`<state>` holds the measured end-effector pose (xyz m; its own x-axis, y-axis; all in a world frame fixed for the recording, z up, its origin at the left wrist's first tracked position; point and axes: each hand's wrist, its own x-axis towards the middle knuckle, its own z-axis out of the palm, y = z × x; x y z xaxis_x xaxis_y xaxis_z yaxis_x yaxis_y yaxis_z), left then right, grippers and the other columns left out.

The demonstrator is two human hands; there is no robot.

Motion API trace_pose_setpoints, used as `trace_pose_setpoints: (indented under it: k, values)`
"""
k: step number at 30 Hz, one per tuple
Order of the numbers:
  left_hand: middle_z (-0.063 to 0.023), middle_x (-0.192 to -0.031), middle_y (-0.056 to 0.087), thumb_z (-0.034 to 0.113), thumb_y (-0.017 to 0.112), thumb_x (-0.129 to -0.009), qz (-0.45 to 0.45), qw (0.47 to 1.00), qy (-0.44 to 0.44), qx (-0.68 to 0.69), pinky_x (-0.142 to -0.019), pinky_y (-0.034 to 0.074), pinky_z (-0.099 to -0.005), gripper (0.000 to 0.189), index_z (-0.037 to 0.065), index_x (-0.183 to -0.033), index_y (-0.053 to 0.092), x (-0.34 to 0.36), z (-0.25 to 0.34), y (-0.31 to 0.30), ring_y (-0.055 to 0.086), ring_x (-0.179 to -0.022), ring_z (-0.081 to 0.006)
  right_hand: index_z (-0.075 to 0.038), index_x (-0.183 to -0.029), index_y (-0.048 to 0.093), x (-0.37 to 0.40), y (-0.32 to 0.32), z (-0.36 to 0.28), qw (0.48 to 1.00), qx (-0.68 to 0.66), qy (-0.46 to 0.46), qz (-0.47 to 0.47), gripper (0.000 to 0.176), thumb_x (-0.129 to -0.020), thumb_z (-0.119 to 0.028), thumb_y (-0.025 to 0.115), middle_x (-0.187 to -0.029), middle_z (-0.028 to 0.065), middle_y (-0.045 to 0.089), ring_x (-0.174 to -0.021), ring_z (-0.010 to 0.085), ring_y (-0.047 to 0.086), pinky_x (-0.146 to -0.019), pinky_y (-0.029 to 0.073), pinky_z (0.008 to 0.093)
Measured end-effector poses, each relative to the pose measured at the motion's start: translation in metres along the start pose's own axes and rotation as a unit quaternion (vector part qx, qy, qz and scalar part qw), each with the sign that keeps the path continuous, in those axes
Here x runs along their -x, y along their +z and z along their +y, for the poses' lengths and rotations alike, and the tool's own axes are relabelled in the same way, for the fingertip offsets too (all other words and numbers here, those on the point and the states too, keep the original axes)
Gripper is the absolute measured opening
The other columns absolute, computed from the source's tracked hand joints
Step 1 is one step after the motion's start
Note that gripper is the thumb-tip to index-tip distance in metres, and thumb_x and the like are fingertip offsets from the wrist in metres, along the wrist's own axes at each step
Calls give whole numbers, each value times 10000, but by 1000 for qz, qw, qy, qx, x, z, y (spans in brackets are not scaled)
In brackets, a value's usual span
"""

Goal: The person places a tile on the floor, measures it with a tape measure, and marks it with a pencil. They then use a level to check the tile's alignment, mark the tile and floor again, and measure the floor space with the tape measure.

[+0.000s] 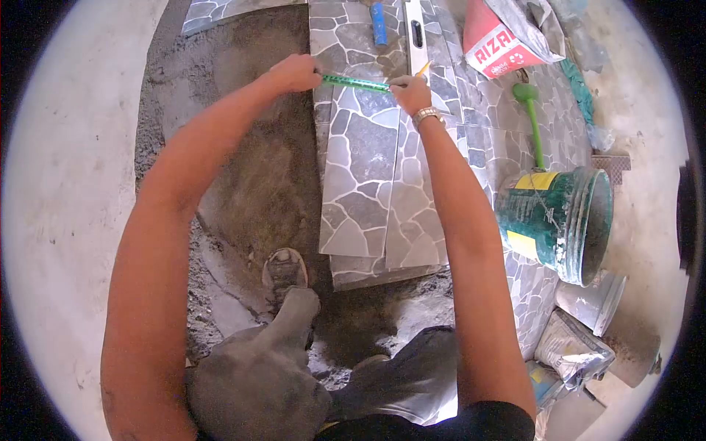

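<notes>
A green tape measure blade (356, 82) is stretched across a grey stone-patterned tile (360, 151) with white joint lines. My left hand (296, 73) is closed on the blade's left end, at the tile's left edge. The right end is pinched in my right hand (412, 94), which has a watch on its wrist. A yellow pencil (423, 69) sticks up from the fingers of that hand. The tape's case cannot be made out. Just beyond my right hand lies a white spirit level (415, 40), with a blue tool handle (379, 24) to its left.
Bare dark mortar (257, 147) spreads left of the tiles, beneath my shoe (284, 270). On the right are a green mallet (528, 110), a tipped green bucket (544, 217), a red-and-white bag (500, 44) and a white bucket (592, 300). Another tile (228, 9) lies at the far left.
</notes>
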<state>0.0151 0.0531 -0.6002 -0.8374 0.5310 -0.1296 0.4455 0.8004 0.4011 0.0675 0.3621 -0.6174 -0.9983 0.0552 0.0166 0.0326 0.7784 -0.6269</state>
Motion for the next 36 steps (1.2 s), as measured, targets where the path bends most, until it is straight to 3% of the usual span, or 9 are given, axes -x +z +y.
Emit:
trace_pose_setpoints:
  k: [6, 11, 13, 18, 21, 27, 29, 32, 36]
  values:
    - [-246, -925, 691, 327, 597, -830, 7, 999, -24, -22, -822, 535, -504, 320, 52, -922, 731, -30, 3, 20, 673, -876, -441, 33, -1146, 616, -14, -22, 17, 983, -41, -134, 117, 509, -751, -234, 792, -813, 156, 737, -831, 262, 726, -783, 568, 372]
    - [-239, -1114, 675, 236, 563, -814, -38, 994, -98, -13, -928, 515, -499, 348, 4, -1023, 718, -44, 14, 31, 644, -1054, -435, 6, -1198, 579, 13, -76, -32, 955, -291, 34, 40, 380, -981, -305, 582, -730, 142, 713, -598, 185, 697, -537, 537, 256]
    - [-252, -988, 684, 313, 585, -817, -26, 998, -34, -47, -841, 530, -498, 354, 15, -950, 722, -52, 4, 39, 666, -928, -435, 3, -1178, 595, 21, -89, -44, 928, -366, 71, 23, 400, -1015, -355, 522, -741, 144, 714, -574, 158, 686, -503, 520, 240]
    - [-252, -931, 692, 357, 599, -808, -87, 995, 12, -38, -765, 537, -484, 378, 23, -935, 722, -56, 6, 30, 682, -833, -415, 22, -1003, 674, 21, -70, -18, 989, -132, 32, 59, 489, -1002, -439, 511, -788, 131, 721, -655, 206, 699, -636, 538, 381]
    - [-240, -937, 696, 354, 604, -799, -108, 994, 13, -33, -755, 535, -479, 379, 32, -963, 719, -53, 0, 27, 684, -818, -401, 6, -982, 685, 7, -49, 18, 987, 9, -129, 94, 442, -991, -405, 524, -827, 153, 730, -673, 230, 704, -643, 536, 389]
    - [-213, -951, 707, 320, 612, -775, -132, 987, 30, -84, -770, 537, -467, 361, 57, -995, 723, -67, 1, 31, 689, -838, -386, 58, -838, 702, -8, -15, 58, 1000, -22, 3, -2, 403, -900, -304, 534, -853, 286, 689, -814, 455, 676, -758, 544, 498]
    - [-208, -945, 710, 314, 614, -764, -110, 991, 50, -49, -776, 538, -461, 355, 64, -988, 728, -64, -5, 32, 691, -845, -382, 50, -828, 705, -16, -9, 58, 994, 38, 100, -5, 372, -858, -290, 556, -849, 284, 693, -836, 435, 690, -775, 550, 497]
    - [-204, -919, 710, 315, 611, -753, -92, 994, 30, -42, -778, 538, -456, 354, 65, -973, 732, -56, 0, 30, 691, -843, -382, 52, -818, 703, -39, 14, 90, 996, 40, 69, -41, 375, -824, -303, 582, -846, 282, 691, -872, 440, 687, -812, 550, 485]
    - [-211, -898, 705, 315, 597, -756, -85, 993, 50, -72, -770, 537, -466, 347, 49, -933, 731, -61, -3, 34, 684, -838, -396, -129, -809, 731, -58, 40, 127, 943, 318, -83, -52, 142, -822, -257, 670, -818, 65, 727, -699, 242, 701, -595, 548, 374]
